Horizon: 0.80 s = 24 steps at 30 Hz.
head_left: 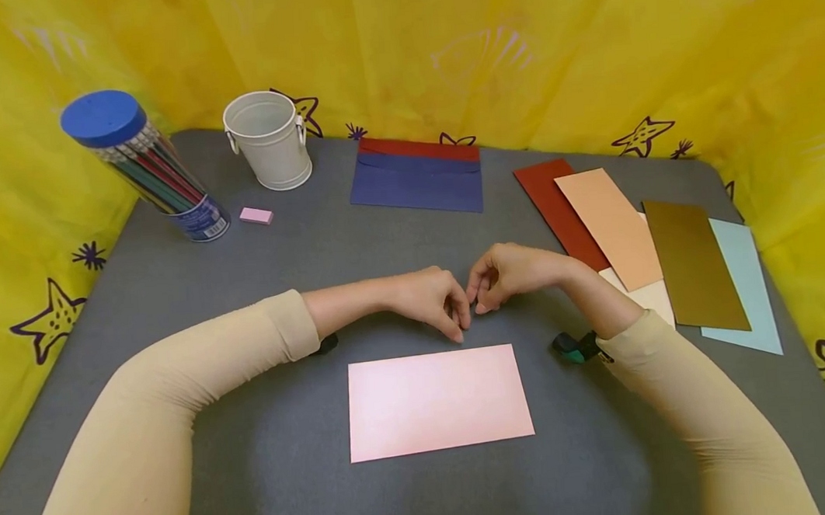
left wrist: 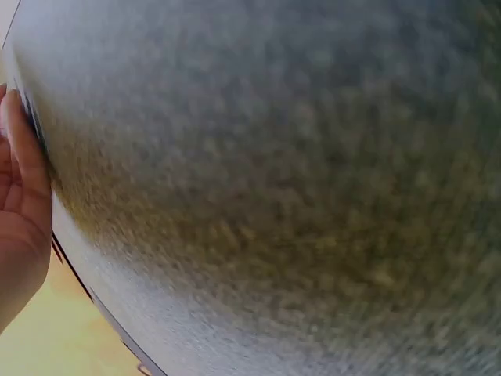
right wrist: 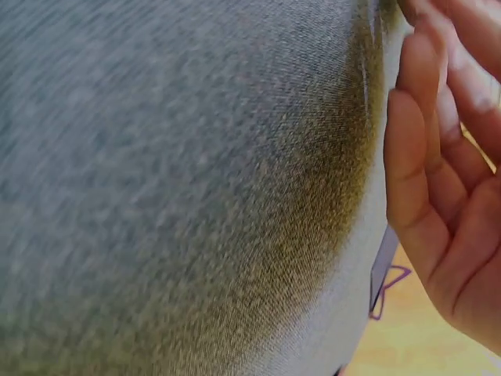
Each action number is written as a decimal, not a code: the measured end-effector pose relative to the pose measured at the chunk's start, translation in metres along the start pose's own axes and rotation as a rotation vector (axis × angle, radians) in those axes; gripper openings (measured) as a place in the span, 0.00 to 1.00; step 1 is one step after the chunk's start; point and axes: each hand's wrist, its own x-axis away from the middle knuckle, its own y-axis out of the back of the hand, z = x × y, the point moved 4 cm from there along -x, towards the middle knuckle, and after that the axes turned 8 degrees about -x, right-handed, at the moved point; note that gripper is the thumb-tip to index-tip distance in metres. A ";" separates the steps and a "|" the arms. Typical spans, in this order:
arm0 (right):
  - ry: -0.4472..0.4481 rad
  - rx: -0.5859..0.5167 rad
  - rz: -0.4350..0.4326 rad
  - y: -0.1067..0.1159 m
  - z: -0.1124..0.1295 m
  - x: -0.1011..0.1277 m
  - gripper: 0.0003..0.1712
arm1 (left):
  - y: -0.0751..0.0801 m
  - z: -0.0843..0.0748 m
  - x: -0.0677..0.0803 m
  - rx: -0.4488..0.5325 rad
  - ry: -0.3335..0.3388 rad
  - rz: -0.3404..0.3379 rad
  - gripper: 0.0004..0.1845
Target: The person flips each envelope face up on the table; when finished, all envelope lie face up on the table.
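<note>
My left hand (head_left: pixel 432 299) is just beyond the far edge of a flat pink paper rectangle (head_left: pixel 437 404), its fingers bent loosely down toward the table. Facing it, almost fingertip to fingertip, is my right hand (head_left: pixel 507 276), with relaxed, curved fingers. Nothing shows in either hand. At the left border of the left wrist view, part of the left hand (left wrist: pixel 19 188) appears beside the grey tabletop. In the right wrist view, the right hand's fingers (right wrist: pixel 415 157) are softly bent close to the table surface.
A blue envelope (head_left: pixel 416 183) overlaps a red one (head_left: pixel 417 148) at the back. Red, peach (head_left: pixel 614 227), cream, olive (head_left: pixel 696 266) and light blue (head_left: pixel 746 279) paper rectangles overlap at right. A white pail (head_left: pixel 270 144), pink eraser (head_left: pixel 256 216) and blue-lidded tub of pencils (head_left: pixel 203 219) stand left.
</note>
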 end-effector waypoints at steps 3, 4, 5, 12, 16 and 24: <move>0.016 0.022 0.026 -0.004 0.000 0.001 0.07 | -0.004 -0.006 0.001 -0.092 -0.028 0.029 0.13; 0.021 0.033 0.026 -0.006 -0.001 0.001 0.07 | -0.006 -0.007 0.001 -0.120 -0.029 0.038 0.14; 0.022 0.044 0.023 -0.007 -0.001 0.002 0.07 | -0.007 -0.008 0.001 -0.154 -0.026 0.043 0.15; -0.001 0.055 0.040 -0.017 -0.008 0.009 0.10 | -0.013 -0.011 0.002 -0.337 0.000 0.042 0.18; -0.002 0.076 0.054 -0.027 -0.013 0.009 0.11 | -0.014 -0.012 0.002 -0.358 -0.001 0.039 0.18; 0.021 0.262 0.017 -0.042 -0.006 0.009 0.10 | -0.015 -0.009 0.003 -0.370 0.016 0.039 0.19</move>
